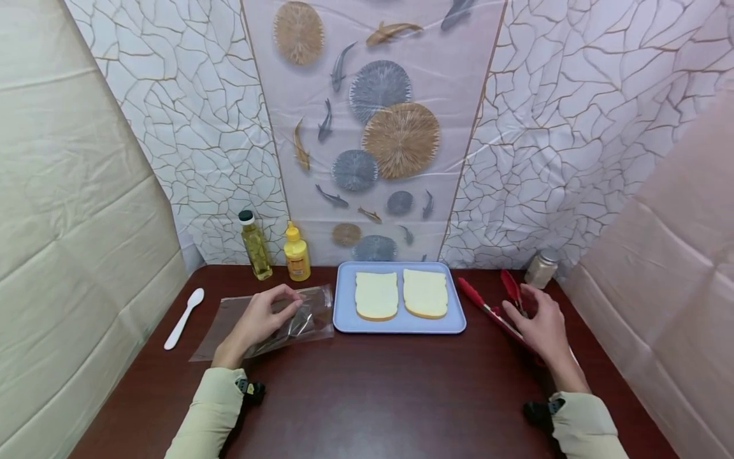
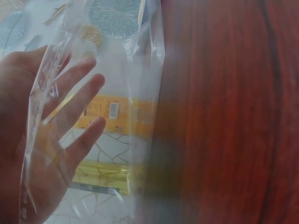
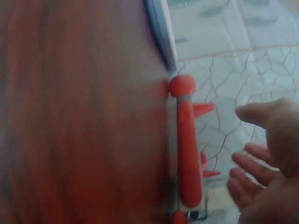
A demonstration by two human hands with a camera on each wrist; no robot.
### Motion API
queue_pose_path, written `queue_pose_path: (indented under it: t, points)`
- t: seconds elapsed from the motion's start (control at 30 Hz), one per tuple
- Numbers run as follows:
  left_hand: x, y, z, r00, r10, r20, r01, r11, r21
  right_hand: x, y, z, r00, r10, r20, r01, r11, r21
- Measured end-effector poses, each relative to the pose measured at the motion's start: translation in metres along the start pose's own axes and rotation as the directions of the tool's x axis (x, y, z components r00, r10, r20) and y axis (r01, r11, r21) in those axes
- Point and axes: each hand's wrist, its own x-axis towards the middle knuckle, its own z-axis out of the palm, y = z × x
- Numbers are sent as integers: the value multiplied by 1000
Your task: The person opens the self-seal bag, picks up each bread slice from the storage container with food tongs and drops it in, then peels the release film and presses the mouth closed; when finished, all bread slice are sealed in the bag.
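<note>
My left hand (image 1: 260, 322) hovers over a clear plastic bag (image 1: 312, 322) lying on the table left of the tray, fingers loosely bent. In the left wrist view the fingers spread apart behind the clear film (image 2: 145, 60), and no grip on it shows. My right hand (image 1: 545, 325) is above red-and-metal tongs (image 1: 471, 292), its thumb and fingers apart. The right wrist view has a red tong arm (image 3: 189, 154) standing clear of that hand. Two slices of bread (image 1: 376, 295) lie side by side on a light blue tray (image 1: 401, 327).
An oil bottle (image 1: 256, 248) and a yellow squeeze bottle (image 1: 297, 258) stand at the back left. A white spoon (image 1: 183, 320) lies at the far left. Behind the tongs, a small jar (image 1: 541, 270) sits near the back right corner. Cloth walls (image 1: 659, 280) enclose the dark table (image 1: 378, 395).
</note>
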Motion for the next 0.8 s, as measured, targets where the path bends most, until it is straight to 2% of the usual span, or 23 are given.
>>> queue_pose_path:
  t: [0.1, 0.2, 0.33, 0.5, 0.8]
  points:
    - [0, 0, -2, 1000, -6, -2, 6, 1000, -12, -2, 9, 0, 993, 36, 111, -31, 999, -41]
    - [0, -1, -2, 1000, 1, 5, -1, 1000, -12, -4, 13, 1, 970, 99, 222, -79, 992, -97]
    - [-1, -1, -1, 1000, 7, 12, -6, 1000, -7, -6, 16, 2, 942, 162, 294, -121, 981, -154]
    - [-1, 0, -1, 1000, 7, 10, -6, 1000, -19, -7, 18, 6, 947, 183, 264, -146, 978, -151]
    - [0, 0, 0, 1000, 3, 12, -3, 1000, -1, -9, 25, 8, 967, 154, 202, -122, 980, -160]
